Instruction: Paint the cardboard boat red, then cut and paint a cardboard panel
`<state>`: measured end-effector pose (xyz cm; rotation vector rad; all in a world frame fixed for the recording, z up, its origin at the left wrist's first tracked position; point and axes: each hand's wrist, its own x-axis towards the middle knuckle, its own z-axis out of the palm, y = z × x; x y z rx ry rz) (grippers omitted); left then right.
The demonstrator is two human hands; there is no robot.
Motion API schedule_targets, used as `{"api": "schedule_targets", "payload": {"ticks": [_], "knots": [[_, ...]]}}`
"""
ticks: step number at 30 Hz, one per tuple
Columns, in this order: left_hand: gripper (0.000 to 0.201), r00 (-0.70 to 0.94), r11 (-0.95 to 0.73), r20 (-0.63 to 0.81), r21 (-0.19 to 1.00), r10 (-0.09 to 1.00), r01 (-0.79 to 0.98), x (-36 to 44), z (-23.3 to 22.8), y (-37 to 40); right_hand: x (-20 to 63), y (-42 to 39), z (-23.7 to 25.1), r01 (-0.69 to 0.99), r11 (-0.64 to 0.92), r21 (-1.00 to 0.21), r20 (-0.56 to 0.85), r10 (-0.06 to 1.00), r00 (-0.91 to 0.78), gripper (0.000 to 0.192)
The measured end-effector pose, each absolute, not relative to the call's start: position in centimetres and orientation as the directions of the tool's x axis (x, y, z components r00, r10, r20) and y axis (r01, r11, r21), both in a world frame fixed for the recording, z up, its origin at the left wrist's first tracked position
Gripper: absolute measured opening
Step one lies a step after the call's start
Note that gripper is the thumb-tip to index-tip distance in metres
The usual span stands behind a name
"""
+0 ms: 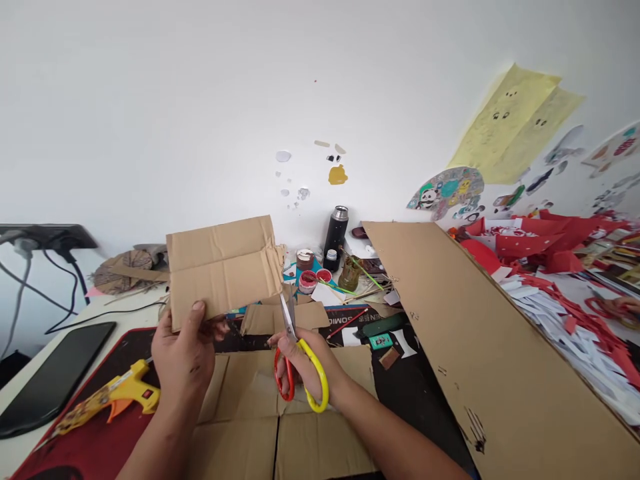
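My left hand grips the lower left edge of a creased cardboard piece, thumb in front and fingers behind. The piece is held up, tilted, with a torn, ragged right edge. In my right hand is a pair of scissors with one red and one yellow handle. Their blades point up, slightly parted, close to the lower right corner of the piece; I cannot tell whether they touch it. Below both hands lies a flattened cardboard box with creases and a dark gap down its middle.
A yellow glue gun and a black phone lie at left. On the right leans a large cardboard sheet. Behind stand a black thermos, small paint pots and a jar. Another person's hand shows at far right.
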<state>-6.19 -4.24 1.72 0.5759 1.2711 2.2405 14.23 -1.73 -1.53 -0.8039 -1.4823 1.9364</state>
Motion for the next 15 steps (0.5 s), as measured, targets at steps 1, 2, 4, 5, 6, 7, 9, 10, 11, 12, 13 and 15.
{"api": "schedule_targets", "payload": {"ticks": [1,2,4,5,6,7,9,10,11,12,13,15], "knots": [[0.042,-0.782,-0.435,0.126,0.878,0.610,-0.197,-6.0,1.8,-4.3,14.2,-1.8,-1.6,-0.076,-0.217,-0.973,-0.115,0.745,-0.657,0.083],[0.041,-0.779,-0.428,0.138,0.885,0.612,-0.180,-5.8,1.9,-4.4,14.3,-1.8,-1.7,-0.078,-0.208,-0.975,-0.108,0.750,-0.652,0.081],[0.040,-0.778,-0.410,0.152,0.900,0.610,-0.146,-5.5,2.1,-4.6,14.3,-1.8,-1.9,-0.078,-0.186,-0.979,-0.094,0.763,-0.639,0.079],[0.039,-0.778,-0.398,0.152,0.907,0.609,-0.134,-5.3,2.2,-4.7,14.3,-1.8,-2.1,-0.074,-0.175,-0.982,-0.088,0.768,-0.634,0.078],[0.038,-0.781,-0.390,0.151,0.912,0.606,-0.126,-5.2,2.3,-4.8,14.4,-1.8,-2.3,-0.070,-0.164,-0.984,-0.084,0.773,-0.629,0.078],[0.037,-0.780,-0.377,0.145,0.918,0.609,-0.123,-5.1,2.5,-4.9,14.4,-1.8,-2.4,-0.064,-0.155,-0.986,-0.081,0.777,-0.625,0.077],[0.037,-0.781,-0.351,0.129,0.928,0.611,-0.122,-4.7,2.8,-5.1,14.6,-1.8,-2.6,-0.049,-0.143,-0.988,-0.082,0.781,-0.619,0.076],[0.037,-0.784,-0.339,0.121,0.933,0.609,-0.120,-4.5,2.9,-5.2,14.7,-1.8,-2.7,-0.044,-0.140,-0.989,-0.083,0.783,-0.616,0.076],[0.037,-0.790,-0.328,0.113,0.938,0.603,-0.116,-4.3,3.1,-5.3,14.8,-1.8,-2.7,-0.039,-0.137,-0.990,-0.084,0.784,-0.615,0.075],[0.038,-0.801,-0.320,0.106,0.941,0.590,-0.110,-4.1,3.2,-5.3,15.0,-1.8,-2.7,-0.035,-0.138,-0.990,-0.087,0.786,-0.613,0.074],[0.039,-0.808,-0.317,0.100,0.942,0.581,-0.111,-3.9,3.3,-5.3,15.1,-1.8,-2.7,-0.032,-0.138,-0.990,-0.091,0.790,-0.607,0.073],[0.040,-0.798,-0.318,0.094,0.940,0.595,-0.127,-3.5,3.2,-5.3,15.3,-1.9,-2.6,-0.026,-0.136,-0.990,-0.095,0.804,-0.587,0.073]]}}
